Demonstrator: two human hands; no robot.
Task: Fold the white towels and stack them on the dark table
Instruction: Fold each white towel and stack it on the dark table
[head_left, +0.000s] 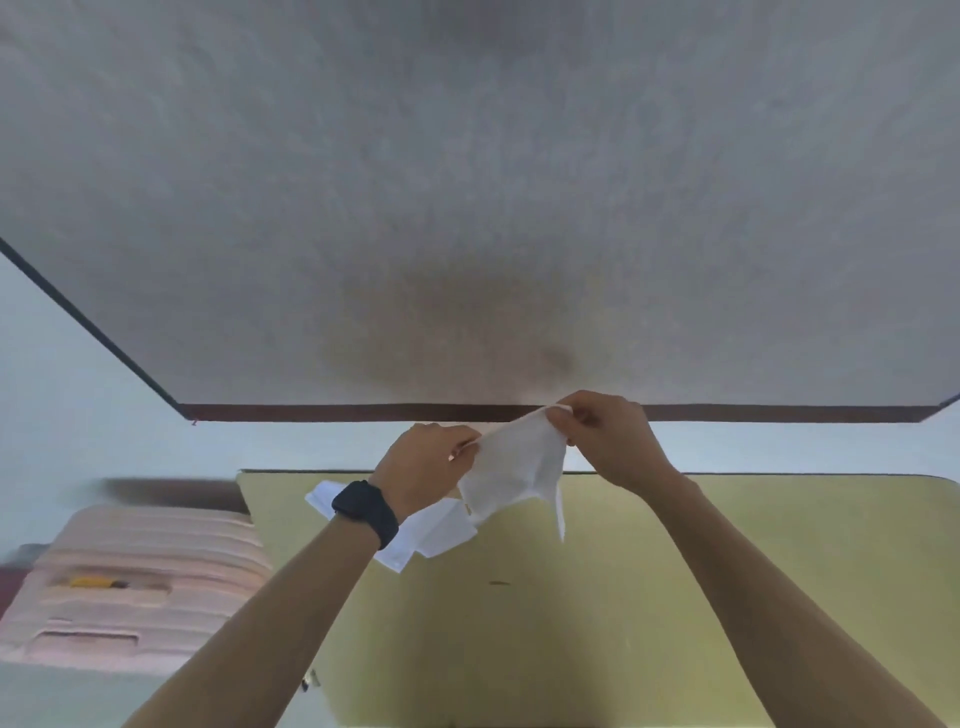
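Observation:
A small white towel (514, 475) hangs in the air between my two hands, above the gap between two tables. My left hand (423, 467) pinches its left top corner and my right hand (605, 439) pinches its right top corner. The cloth sags and is creased below them. More white towels (436, 535) lie on the yellow-green table (675, 597) under my left wrist, partly hidden by it. The big grey-topped table with a dark edge (467, 208) fills the upper view and has nothing on it.
A pink ribbed object (140, 577) with a yellow item on it stands at the lower left beside the yellow-green table. Pale floor (78, 405) shows between the tables and at the left. A black watch (366, 512) is on my left wrist.

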